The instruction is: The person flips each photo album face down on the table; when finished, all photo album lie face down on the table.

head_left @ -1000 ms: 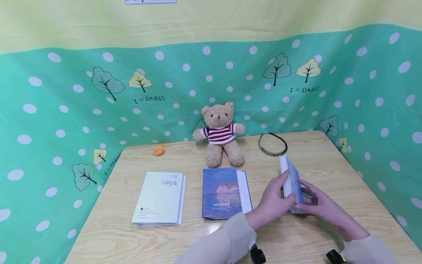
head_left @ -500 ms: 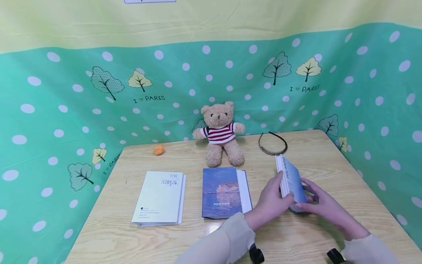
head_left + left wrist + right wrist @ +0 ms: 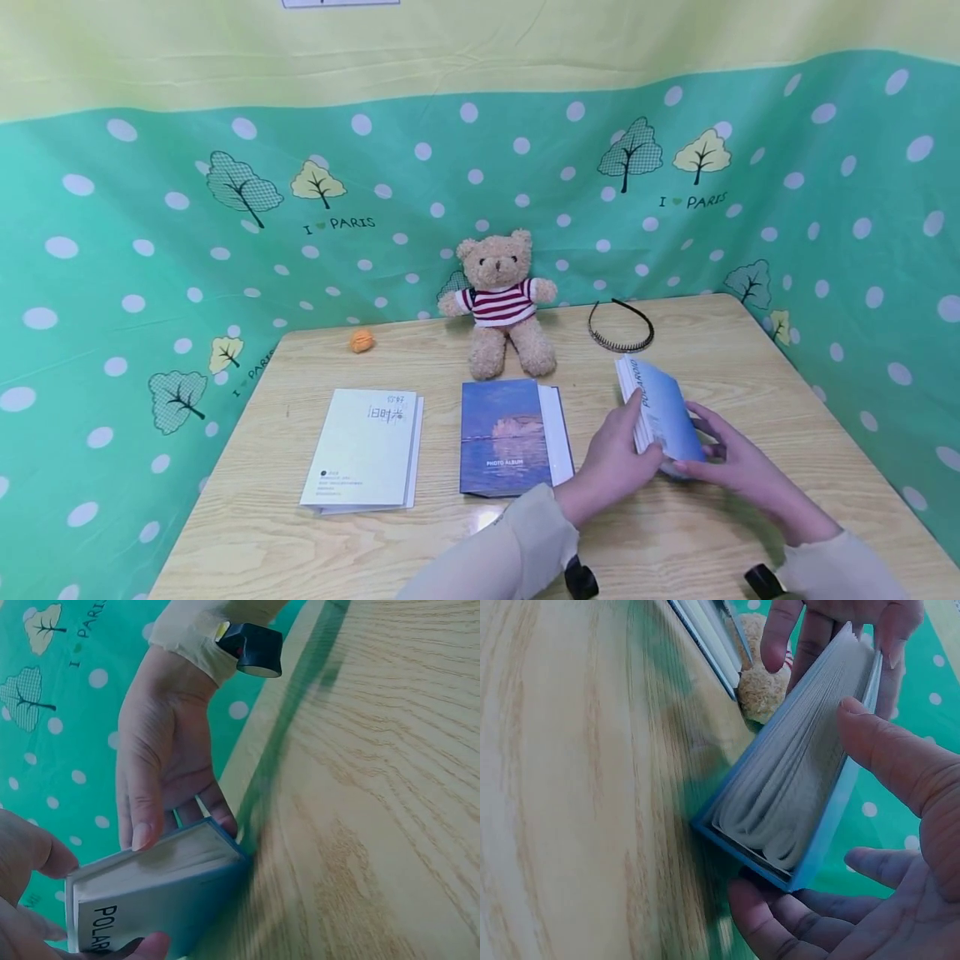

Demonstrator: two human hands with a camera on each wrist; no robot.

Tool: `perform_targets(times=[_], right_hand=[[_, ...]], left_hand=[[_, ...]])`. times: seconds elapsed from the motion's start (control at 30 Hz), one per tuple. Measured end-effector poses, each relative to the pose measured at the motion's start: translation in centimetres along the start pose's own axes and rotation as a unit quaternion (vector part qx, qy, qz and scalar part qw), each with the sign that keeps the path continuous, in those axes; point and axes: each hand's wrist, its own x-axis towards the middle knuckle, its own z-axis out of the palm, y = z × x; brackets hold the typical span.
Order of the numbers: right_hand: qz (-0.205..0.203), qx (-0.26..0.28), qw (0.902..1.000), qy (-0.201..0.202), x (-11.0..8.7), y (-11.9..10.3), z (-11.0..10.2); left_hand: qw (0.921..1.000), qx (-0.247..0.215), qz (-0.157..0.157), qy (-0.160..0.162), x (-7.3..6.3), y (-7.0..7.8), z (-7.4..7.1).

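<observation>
Blue album (image 3: 669,410) between curved fingers (image 3: 761,919)
</observation>
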Motion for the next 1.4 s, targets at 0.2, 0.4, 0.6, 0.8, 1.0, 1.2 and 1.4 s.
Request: perform_targets(times=[0.2, 0.4, 0.6, 0.8, 1.0, 1.2, 1.4], right_hand=[[-0.003, -0.012, 0.9999, 0.006, 0.0, 0.1, 0.0], [-0.008, -0.016, 0.9998, 0.010, 0.0, 0.2, 0.1], [-0.008, -0.026, 0.9995, 0.013, 0.0, 0.3, 0.1], [-0.007, -0.031, 0.9994, 0.015, -0.1, 0.3, 0.1], [-0.012, -0.035, 0.9992, 0.016, -0.1, 0.3, 0.1], [-0.015, -0.042, 0.9988, 0.020, -0.1, 0.3, 0.0], [-0.017, -0.053, 0.9982, 0.022, -0.1, 0.3, 0.0]], left_hand=[[1.0000, 0.005, -0.002, -0.001, 0.0, -0.5, 0.2], [1.0000, -0.006, -0.003, 0.005, 0.0, -1.0, 0.5], [0.9999, -0.008, -0.007, 0.012, 0.0, -1.2, 0.5], [0.9996, 0.012, -0.024, 0.012, 0.1, -1.2, 0.5], [0.9983, 0.019, -0.050, 0.021, 0.1, -1.1, 0.6], [0.9972, 0.018, -0.063, 0.035, 0.0, -1.3, 0.8], [0.9963, 0.029, -0.068, 0.043, 0.0, -1.5, 0.9]])
